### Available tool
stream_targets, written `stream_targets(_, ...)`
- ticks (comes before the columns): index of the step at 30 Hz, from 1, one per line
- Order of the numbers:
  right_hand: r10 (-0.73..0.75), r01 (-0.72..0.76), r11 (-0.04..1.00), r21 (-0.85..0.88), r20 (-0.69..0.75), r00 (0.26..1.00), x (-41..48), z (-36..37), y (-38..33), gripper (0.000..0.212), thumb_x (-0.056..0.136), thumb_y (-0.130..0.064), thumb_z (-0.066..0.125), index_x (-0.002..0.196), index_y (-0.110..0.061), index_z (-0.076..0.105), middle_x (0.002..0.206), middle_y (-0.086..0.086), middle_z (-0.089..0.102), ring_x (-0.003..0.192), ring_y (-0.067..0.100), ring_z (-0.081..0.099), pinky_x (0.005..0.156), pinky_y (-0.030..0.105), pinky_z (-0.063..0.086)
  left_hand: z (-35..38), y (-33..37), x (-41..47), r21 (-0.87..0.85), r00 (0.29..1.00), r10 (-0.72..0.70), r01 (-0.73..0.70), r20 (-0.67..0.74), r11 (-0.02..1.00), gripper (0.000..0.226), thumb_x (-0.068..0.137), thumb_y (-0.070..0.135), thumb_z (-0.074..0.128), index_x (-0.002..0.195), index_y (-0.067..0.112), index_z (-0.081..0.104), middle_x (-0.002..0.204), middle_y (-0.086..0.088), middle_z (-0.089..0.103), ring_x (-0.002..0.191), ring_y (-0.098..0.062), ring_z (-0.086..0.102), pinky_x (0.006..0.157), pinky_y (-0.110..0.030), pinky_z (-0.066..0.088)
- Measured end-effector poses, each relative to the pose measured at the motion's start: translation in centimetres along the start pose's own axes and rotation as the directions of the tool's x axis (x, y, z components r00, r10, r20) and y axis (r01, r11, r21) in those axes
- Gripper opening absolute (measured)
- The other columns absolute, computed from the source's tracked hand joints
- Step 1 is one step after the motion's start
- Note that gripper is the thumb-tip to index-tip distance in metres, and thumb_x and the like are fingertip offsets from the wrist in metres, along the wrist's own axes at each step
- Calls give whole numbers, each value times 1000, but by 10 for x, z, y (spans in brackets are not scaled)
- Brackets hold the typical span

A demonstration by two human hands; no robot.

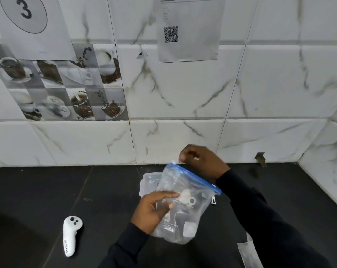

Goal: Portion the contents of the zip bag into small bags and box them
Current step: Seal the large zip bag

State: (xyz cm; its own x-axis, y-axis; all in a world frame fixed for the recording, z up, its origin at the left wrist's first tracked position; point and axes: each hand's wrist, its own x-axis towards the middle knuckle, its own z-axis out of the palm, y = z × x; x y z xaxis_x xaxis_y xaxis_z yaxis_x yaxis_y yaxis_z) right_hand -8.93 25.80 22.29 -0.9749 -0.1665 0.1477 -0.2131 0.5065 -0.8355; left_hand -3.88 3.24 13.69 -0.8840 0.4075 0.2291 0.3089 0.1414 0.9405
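— Left hand (154, 207) pinching zip bag (181, 206) mid-body, above desk (47, 190), before box (150, 180). Right hand (200, 161) closed on blue zip corner.
— Light, limp, slippery; best gripped near seal.

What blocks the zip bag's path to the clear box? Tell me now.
Nothing visible does. The zip bag is held up by the left hand and right hand, directly in front of the clear box on the counter; the box's far side is hidden.
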Motion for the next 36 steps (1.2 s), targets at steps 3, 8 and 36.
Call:
stream_targets(3, 289, -75, 886, 459, -417, 862, -11, -20, 20, 42, 86, -59, 56, 94, -20, 70, 90, 4, 75, 81, 13, 68, 71, 31, 47, -12, 1, 3, -88, 994, -27, 18, -106, 996, 32, 84, -2, 73, 108, 18, 76, 114, 6, 74, 114, -11, 66, 101, -24, 50)
stream_targets(8, 470, -233, 708, 667, -199, 860, -67, 37, 56, 82, 74, -77, 55, 109, -4, 66, 103, 26, 70, 84, 27, 68, 66, 34, 52, -12, -2, 4, -159, 974, -66, 32, -215, 987, 41, 80, 0, 77, 117, 17, 71, 120, 8, 71, 120, -8, 62, 104, -27, 49)
stream_targets(36, 341, -147, 597, 789, -84, 936, -95, 58, 42, 48, 102, -36, 45, 114, 5, 67, 115, 27, 68, 105, 39, 67, 92, 54, 53, -8, 7, 7, -207, 993, -44, 21, -107, 978, 53, 85, 4, 73, 133, 23, 61, 137, 7, 62, 133, -15, 52, 112, -52, 40)
